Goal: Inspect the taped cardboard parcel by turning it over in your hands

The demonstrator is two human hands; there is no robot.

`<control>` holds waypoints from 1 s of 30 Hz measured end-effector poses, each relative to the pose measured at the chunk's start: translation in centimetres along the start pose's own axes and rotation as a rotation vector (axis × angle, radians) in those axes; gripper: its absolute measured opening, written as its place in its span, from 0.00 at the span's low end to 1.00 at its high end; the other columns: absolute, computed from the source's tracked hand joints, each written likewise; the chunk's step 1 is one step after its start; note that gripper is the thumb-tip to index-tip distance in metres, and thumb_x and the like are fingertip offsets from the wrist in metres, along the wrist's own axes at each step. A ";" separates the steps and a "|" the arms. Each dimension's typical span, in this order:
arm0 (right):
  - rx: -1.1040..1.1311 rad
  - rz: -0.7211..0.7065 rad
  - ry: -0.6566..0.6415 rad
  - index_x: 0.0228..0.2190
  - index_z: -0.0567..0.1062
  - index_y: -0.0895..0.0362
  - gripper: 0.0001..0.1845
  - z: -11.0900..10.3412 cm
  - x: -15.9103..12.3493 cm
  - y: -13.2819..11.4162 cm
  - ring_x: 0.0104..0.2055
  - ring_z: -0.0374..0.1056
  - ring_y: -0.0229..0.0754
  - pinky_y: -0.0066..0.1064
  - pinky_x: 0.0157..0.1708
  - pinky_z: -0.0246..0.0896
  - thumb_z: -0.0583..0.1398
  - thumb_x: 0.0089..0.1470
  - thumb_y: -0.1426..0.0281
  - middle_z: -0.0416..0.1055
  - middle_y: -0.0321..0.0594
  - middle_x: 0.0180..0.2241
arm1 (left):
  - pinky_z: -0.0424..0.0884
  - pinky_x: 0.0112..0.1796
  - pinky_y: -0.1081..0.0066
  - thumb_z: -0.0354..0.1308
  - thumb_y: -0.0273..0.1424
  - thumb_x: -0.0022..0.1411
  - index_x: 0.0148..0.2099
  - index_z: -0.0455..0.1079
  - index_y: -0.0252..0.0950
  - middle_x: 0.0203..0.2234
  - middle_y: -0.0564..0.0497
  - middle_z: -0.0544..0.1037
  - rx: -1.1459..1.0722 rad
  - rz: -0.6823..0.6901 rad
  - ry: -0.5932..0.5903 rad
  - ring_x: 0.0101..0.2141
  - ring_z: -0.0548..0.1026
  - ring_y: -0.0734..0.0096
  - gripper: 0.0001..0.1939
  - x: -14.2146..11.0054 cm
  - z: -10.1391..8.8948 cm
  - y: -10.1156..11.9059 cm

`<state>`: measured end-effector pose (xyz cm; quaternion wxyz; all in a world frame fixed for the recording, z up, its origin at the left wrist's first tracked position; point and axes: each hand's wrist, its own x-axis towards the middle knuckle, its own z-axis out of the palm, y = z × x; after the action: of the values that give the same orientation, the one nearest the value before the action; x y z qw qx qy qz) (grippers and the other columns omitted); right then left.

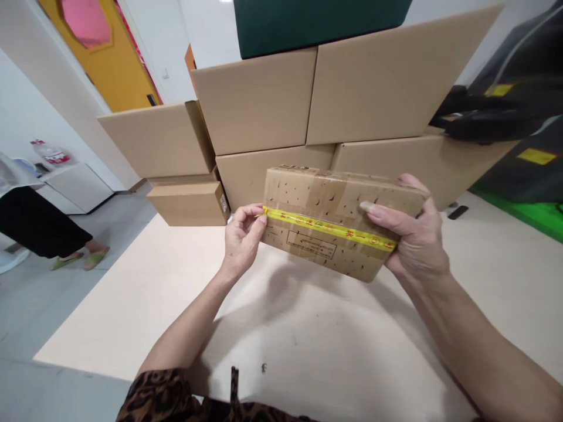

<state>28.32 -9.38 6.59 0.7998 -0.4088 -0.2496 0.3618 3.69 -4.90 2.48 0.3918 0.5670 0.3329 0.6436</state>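
A brown cardboard box [338, 196], printed with small dark marks, is held tilted above the table. Yellow tape [325, 227] with red characters and smiley faces runs lengthwise along its near face. Under the tape is a printed rectangle of small text. My right hand [413, 228] grips the box's right end, thumb across the front. At the left end, my left hand [246, 234] pinches the end of the yellow tape between thumb and fingers, close to the box's edge.
Large cardboard boxes [259, 102] are stacked behind the table [246, 328], with a dark green container [321, 23] on top. A smaller carton [189, 205] lies at the left. Black items [505, 111] stand at the right. A person's legs [41, 225] show at far left.
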 end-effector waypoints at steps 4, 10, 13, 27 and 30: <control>0.006 0.006 0.004 0.48 0.71 0.50 0.53 1.0 -0.2 -0.2 0.56 0.73 0.54 0.59 0.62 0.69 0.77 0.13 0.75 0.72 0.36 0.47 | 0.75 0.44 0.71 0.77 0.42 0.55 0.40 0.81 0.38 0.41 0.48 0.84 -0.059 -0.098 0.053 0.40 0.78 0.70 0.16 0.4 -0.4 0.6; -0.004 -0.020 -0.049 0.51 0.68 0.50 0.55 2.5 -0.5 -0.3 0.59 0.72 0.55 0.58 0.67 0.67 0.78 0.15 0.73 0.72 0.37 0.49 | 0.71 0.39 0.73 0.78 0.36 0.49 0.38 0.83 0.38 0.33 0.52 0.83 -0.219 -0.233 0.078 0.33 0.74 0.75 0.14 1.3 -0.9 0.9; -0.018 -0.017 -0.072 0.51 0.67 0.49 0.55 3.1 -0.5 -0.1 0.59 0.72 0.55 0.56 0.65 0.69 0.79 0.17 0.71 0.72 0.38 0.49 | 0.69 0.36 0.74 0.78 0.35 0.47 0.36 0.83 0.37 0.31 0.52 0.83 -0.259 -0.259 0.095 0.31 0.74 0.75 0.14 1.8 -1.1 0.9; -0.058 -0.039 -0.130 0.58 0.64 0.51 0.62 5.2 0.2 1.7 0.70 0.65 0.60 0.54 0.69 0.67 0.79 0.19 0.66 0.69 0.47 0.61 | 0.69 0.37 0.77 0.80 0.28 0.47 0.37 0.78 0.37 0.31 0.55 0.81 -0.404 -0.340 0.190 0.32 0.75 0.79 0.16 3.1 -2.6 -0.1; -0.066 -0.066 -0.138 0.61 0.63 0.52 0.64 5.3 0.1 2.0 0.71 0.65 0.60 0.54 0.71 0.64 0.79 0.21 0.65 0.67 0.49 0.64 | 0.68 0.35 0.77 0.80 0.29 0.49 0.34 0.76 0.36 0.29 0.56 0.79 -0.412 -0.326 0.189 0.30 0.73 0.80 0.15 3.2 -2.6 -0.3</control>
<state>23.98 -5.95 7.75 0.7783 -0.4004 -0.3292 0.3544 0.99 -1.86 3.39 0.5643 0.3517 0.3169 0.6763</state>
